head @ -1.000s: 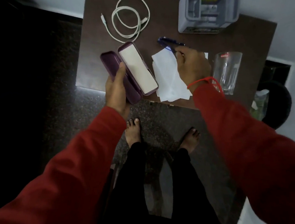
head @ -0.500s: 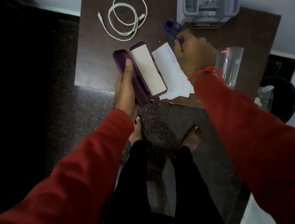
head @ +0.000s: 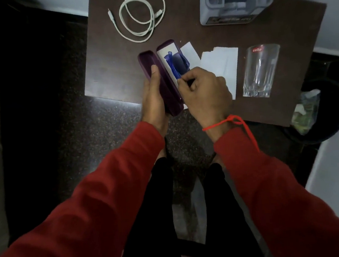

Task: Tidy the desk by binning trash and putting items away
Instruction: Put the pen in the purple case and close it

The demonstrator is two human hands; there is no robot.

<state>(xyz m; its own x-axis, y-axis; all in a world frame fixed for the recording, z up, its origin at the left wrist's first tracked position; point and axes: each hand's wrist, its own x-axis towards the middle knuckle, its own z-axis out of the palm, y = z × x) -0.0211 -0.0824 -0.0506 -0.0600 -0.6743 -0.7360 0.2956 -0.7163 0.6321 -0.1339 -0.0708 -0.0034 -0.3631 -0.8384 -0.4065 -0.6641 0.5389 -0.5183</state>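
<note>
My left hand (head: 153, 97) holds an open purple glasses case (head: 166, 81) over the near edge of the brown desk (head: 109, 57), thumb resting inside its lid. The case has a white lining. My right hand (head: 204, 90) grips blue-framed glasses (head: 176, 65), folded, and lays them into the white-lined half of the case. White paper scraps (head: 220, 62) lie on the desk just right of the case, partly hidden by my right hand.
A coiled white cable (head: 142, 18) lies at the back of the desk. A grey organiser (head: 235, 1) stands at the back right. A clear glass tumbler (head: 260, 71) stands right of the papers. A black bin (head: 327, 112) with trash sits on the floor right of the desk.
My right hand lifted the blue glasses from the desk's back and brought them down into the open case. The case stayed in my left hand.
</note>
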